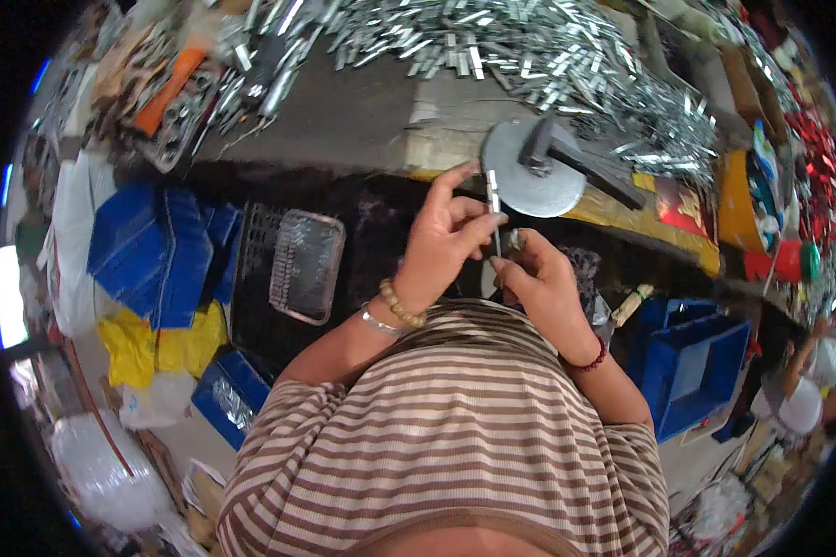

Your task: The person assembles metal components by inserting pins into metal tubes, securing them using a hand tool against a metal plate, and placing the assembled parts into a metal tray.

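My left hand point(444, 243) pinches a small flat silver metal strip point(493, 193) upright between thumb and fingers, just below the bench edge. My right hand point(541, 283) is closed around a small round metal part point(514, 240) and touches the lower end of the strip. Both hands meet close in front of a round grey metal disc point(529, 172) with a dark lever on it, mounted at the bench edge. A beaded bracelet and a bangle are on my left wrist, a dark red bead band on my right.
A big heap of silver metal strips point(529, 46) covers the bench top. A metal tray point(306, 265) of small parts sits on a black crate lower left. Blue bins point(692, 367) stand right and left. Another person point(803, 390) sits at far right.
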Demonstrator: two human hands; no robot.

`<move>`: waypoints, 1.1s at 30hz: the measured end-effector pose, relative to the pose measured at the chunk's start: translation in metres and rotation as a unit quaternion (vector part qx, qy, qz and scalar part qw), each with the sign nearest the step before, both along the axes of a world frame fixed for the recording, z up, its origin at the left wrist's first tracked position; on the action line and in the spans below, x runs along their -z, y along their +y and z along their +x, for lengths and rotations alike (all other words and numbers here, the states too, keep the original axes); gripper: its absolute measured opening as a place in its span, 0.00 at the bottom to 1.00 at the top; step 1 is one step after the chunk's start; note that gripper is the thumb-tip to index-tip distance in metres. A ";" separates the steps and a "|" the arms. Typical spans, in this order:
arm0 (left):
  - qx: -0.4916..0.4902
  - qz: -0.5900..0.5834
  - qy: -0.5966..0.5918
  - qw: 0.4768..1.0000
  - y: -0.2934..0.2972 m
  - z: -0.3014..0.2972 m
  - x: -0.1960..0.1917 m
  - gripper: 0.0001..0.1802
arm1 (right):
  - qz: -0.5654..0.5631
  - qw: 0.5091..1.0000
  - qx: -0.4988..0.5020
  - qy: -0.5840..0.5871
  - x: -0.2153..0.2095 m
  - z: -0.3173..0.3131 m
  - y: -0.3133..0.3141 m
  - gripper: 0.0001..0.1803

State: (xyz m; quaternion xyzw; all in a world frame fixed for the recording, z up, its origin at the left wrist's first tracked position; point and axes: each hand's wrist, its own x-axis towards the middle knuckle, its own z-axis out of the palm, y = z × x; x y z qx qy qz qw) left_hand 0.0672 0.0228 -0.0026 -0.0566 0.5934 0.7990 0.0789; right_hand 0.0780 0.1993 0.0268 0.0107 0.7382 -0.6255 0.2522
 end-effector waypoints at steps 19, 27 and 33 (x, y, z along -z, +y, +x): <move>-0.466 -0.104 -0.200 0.856 -0.231 0.086 0.221 0.31 | -0.001 0.985 0.131 0.113 0.007 -0.042 0.017 0.15; -0.457 -0.357 -0.276 0.766 -0.292 0.068 0.274 0.29 | 0.006 0.983 0.141 0.116 0.008 -0.039 0.012 0.14; -0.414 -0.350 -0.292 0.788 -0.323 0.076 0.319 0.33 | -0.008 0.982 0.140 0.125 0.011 -0.039 0.014 0.14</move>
